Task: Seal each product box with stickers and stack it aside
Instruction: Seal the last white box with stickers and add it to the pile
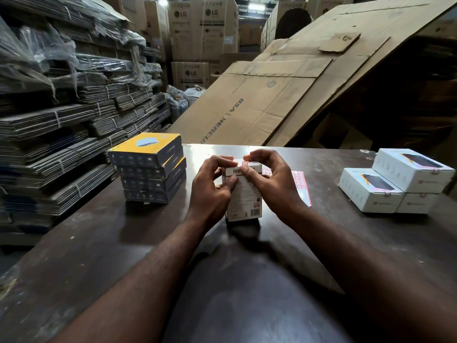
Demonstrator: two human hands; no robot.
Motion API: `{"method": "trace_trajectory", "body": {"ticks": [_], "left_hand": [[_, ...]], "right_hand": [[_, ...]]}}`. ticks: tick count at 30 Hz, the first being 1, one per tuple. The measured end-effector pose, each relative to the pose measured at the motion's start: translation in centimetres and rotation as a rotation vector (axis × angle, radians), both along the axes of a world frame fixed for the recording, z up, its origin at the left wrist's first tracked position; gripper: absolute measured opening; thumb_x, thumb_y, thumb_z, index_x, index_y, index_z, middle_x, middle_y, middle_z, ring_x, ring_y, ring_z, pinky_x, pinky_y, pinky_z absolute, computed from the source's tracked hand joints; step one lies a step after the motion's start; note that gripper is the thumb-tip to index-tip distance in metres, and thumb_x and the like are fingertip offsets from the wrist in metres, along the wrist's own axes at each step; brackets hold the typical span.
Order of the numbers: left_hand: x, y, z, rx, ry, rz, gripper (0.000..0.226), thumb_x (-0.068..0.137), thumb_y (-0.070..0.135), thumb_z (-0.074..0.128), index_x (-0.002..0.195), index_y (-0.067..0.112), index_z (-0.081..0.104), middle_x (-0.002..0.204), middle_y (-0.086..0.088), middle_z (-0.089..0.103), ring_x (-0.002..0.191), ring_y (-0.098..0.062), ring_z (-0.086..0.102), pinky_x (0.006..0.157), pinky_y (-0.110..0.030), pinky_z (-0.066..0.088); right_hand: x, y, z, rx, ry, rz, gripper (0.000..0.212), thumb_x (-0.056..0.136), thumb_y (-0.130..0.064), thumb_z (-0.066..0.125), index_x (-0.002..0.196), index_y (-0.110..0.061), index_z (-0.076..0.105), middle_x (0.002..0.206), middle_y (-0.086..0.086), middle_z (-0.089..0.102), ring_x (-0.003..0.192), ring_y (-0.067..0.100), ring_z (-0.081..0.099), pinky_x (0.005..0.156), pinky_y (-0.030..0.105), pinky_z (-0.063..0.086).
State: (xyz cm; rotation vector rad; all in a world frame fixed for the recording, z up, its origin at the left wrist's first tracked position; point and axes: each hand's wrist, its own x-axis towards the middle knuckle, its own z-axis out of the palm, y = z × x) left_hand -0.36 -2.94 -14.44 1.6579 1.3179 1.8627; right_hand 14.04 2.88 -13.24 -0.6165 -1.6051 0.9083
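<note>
A white product box [244, 199] stands on end at the middle of the dark table [103, 246]. My left hand [212, 186] grips its left side, thumb on the front face. My right hand [269, 179] holds the right side, with fingertips pressing a small red-edged sticker [245, 164] over the top edge. A sticker sheet [302, 186] with red-framed labels lies just right of the box, partly hidden by my right hand. A stack of several yellow-and-grey boxes [150, 169] sits to the left. Three white boxes [395, 181] sit stacked at the right.
Bundles of flattened cardboard [61, 134] are piled along the table's left side. Large flattened cartons [284, 95] lean behind the table's far edge. Tall brown appliance cartons [202, 33] fill the background.
</note>
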Motion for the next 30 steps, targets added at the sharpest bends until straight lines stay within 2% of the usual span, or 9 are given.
{"method": "trace_trajectory", "body": {"ticks": [5, 10, 15, 19, 21, 23, 27, 28, 30], "left_hand": [[0.0, 0.1, 0.0, 0.008, -0.007, -0.004, 0.023, 0.085, 0.008, 0.067, 0.101, 0.023, 0.063, 0.123, 0.005, 0.064, 0.113, -0.016, 0.065, 0.086, -0.031, 0.059], [0.0, 0.2, -0.1, -0.003, -0.015, -0.016, 0.027, 0.089, 0.0, 0.066, 0.098, 0.025, 0.063, 0.123, 0.005, 0.063, 0.114, -0.015, 0.063, 0.084, -0.031, 0.059], [0.0, -0.1, -0.1, 0.017, 0.027, -0.01, 0.031, 0.088, 0.001, 0.067, 0.096, 0.03, 0.061, 0.124, 0.007, 0.063, 0.113, -0.009, 0.063, 0.085, -0.032, 0.059], [0.0, -0.1, -0.1, 0.016, 0.05, -0.017, 0.034, 0.089, 0.0, 0.067, 0.095, 0.032, 0.06, 0.125, 0.009, 0.063, 0.115, -0.01, 0.063, 0.084, -0.038, 0.061], [0.0, -0.2, 0.0, 0.018, 0.065, -0.022, 0.033, 0.088, 0.0, 0.067, 0.095, 0.031, 0.06, 0.125, 0.008, 0.063, 0.115, -0.011, 0.063, 0.083, -0.04, 0.062], [0.1, -0.3, 0.0, 0.025, 0.08, -0.038, 0.031, 0.087, -0.003, 0.067, 0.096, 0.026, 0.061, 0.124, 0.006, 0.064, 0.115, -0.012, 0.064, 0.086, -0.041, 0.061], [0.1, -0.3, 0.2, 0.049, 0.12, -0.065, 0.025, 0.084, -0.001, 0.067, 0.098, 0.019, 0.06, 0.123, 0.001, 0.064, 0.116, -0.015, 0.065, 0.092, -0.044, 0.059], [0.1, -0.4, 0.2, 0.049, 0.123, -0.072, 0.024, 0.084, 0.001, 0.066, 0.098, 0.018, 0.06, 0.123, 0.001, 0.065, 0.115, -0.015, 0.065, 0.092, -0.044, 0.059], [0.2, -0.5, 0.2, 0.046, 0.128, -0.079, 0.023, 0.083, 0.005, 0.066, 0.097, 0.021, 0.059, 0.123, 0.002, 0.065, 0.115, -0.014, 0.065, 0.092, -0.044, 0.059]], "right_hand": [[0.3, 0.2, 0.0, -0.024, -0.032, 0.061, 0.042, 0.081, -0.003, 0.081, 0.117, -0.009, 0.058, 0.117, 0.004, 0.067, 0.099, -0.001, 0.066, 0.074, 0.023, 0.056], [0.3, 0.3, 0.2, -0.041, 0.005, 0.031, 0.029, 0.086, -0.019, 0.079, 0.109, -0.017, 0.061, 0.111, -0.001, 0.069, 0.109, 0.005, 0.064, 0.074, 0.021, 0.054], [0.0, 0.6, 0.3, -0.099, 0.033, -0.014, 0.028, 0.082, -0.017, 0.083, 0.101, -0.015, 0.062, 0.105, -0.002, 0.069, 0.106, 0.012, 0.065, 0.08, 0.023, 0.053], [0.0, 0.9, 0.7, -0.323, 0.038, 0.066, 0.055, 0.069, -0.025, 0.088, 0.113, -0.021, 0.057, 0.122, 0.002, 0.061, 0.114, 0.019, 0.06, 0.08, 0.026, 0.051], [0.2, 0.8, 1.0, -0.477, 0.031, 0.182, 0.066, 0.066, -0.027, 0.08, 0.124, -0.011, 0.053, 0.122, 0.008, 0.063, 0.106, 0.021, 0.063, 0.077, 0.03, 0.051], [0.2, 0.9, 1.2, -0.571, 0.049, 0.317, 0.056, 0.069, -0.02, 0.071, 0.119, 0.002, 0.056, 0.107, 0.017, 0.064, 0.092, 0.027, 0.063, 0.076, 0.035, 0.05], [0.0, 0.6, 1.6, -0.679, 0.08, 0.341, 0.011, 0.08, -0.014, 0.059, 0.087, -0.007, 0.063, 0.087, 0.016, 0.063, 0.075, 0.026, 0.06, 0.072, 0.037, 0.048], [0.0, 0.6, 1.5, -0.666, 0.06, 0.294, 0.007, 0.083, -0.015, 0.058, 0.085, -0.009, 0.062, 0.083, 0.015, 0.063, 0.071, 0.024, 0.059, 0.068, 0.036, 0.047], [-0.2, 0.7, 1.3, -0.636, 0.04, 0.204, 0.016, 0.088, -0.022, 0.058, 0.092, -0.007, 0.062, 0.083, 0.018, 0.064, 0.07, 0.025, 0.06, 0.065, 0.035, 0.047]]}}
